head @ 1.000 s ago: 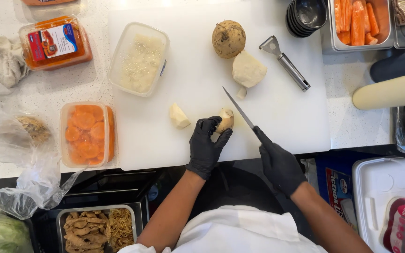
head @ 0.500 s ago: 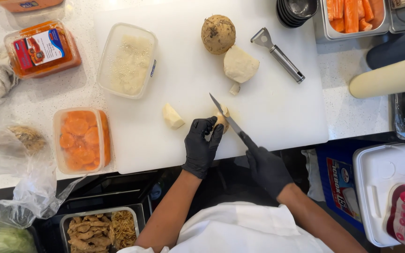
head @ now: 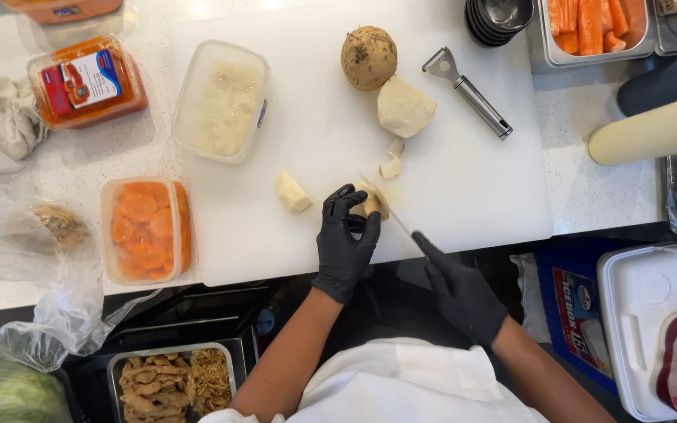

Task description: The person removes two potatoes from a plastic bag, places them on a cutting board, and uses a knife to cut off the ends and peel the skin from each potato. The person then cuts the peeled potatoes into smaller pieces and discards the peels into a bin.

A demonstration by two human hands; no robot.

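L hand (head: 345, 239), black glove, fingers curled narrow round a pale peeled root piece (head: 371, 202) and pinning it to the white cutting board (head: 464, 188), near the board's front edge, abt midway along. R hand (head: 457, 288), also gloved, fist closed on a knife (head: 389, 210) handle off the board's front edge; blade runs up-left and meets the piece right beside the L fingertips. Blade's blurred, can't tell how deep it sits.

Just left of the L hand, a cut wedge (head: 292, 192), apart from it. Beyond the held piece, two small offcuts (head: 391, 160), then a bigger peeled chunk (head: 404, 107) touching a whole brown unpeeled root (head: 368, 57) at the board's far edge. Metal peeler (head: 468, 92) lies slanted toward the far right corner.

Far left corner of the board: clear tub w/ white shredded stuff (head: 223, 100). Off the left edge on the counter: tub of carrot slices (head: 146, 228), lidded orange tub (head: 86, 81) further back. Steel pan of carrot sticks (head: 593, 25) & stacked dark bowls (head: 500, 19) past the far right corner. White cooler (head: 646, 309) at the right, below counter level.
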